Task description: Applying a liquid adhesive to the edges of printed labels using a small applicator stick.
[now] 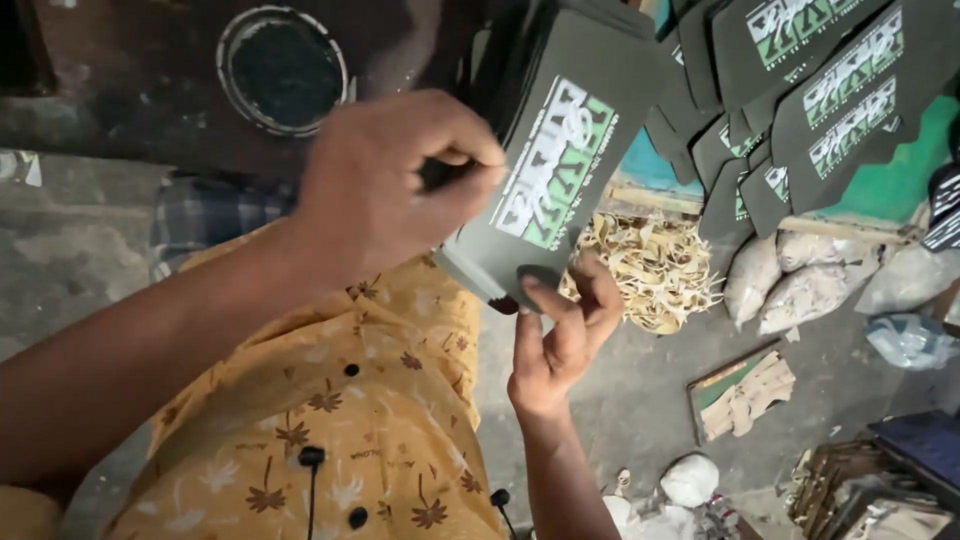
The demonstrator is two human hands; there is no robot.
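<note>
I hold up a dark grey flat sheet piece (570,150) with a white and green print, tilted in front of me. My left hand (385,185) is closed in a fist around a small dark tool (440,172) that rests against the piece's left edge. My right hand (560,335) pinches the piece's lower corner between thumb and fingers. A small dark red spot shows at that lower edge. My yellow patterned shirt (330,420) fills the lower left.
A round tin (285,68) with dark contents sits at the top left. Several similar printed pieces (830,90) lie overlapped on a turquoise surface (900,170) at the top right. Below them are a pile of pale trimmings (650,265), plastic bags (790,285) and cardboard scraps (745,395).
</note>
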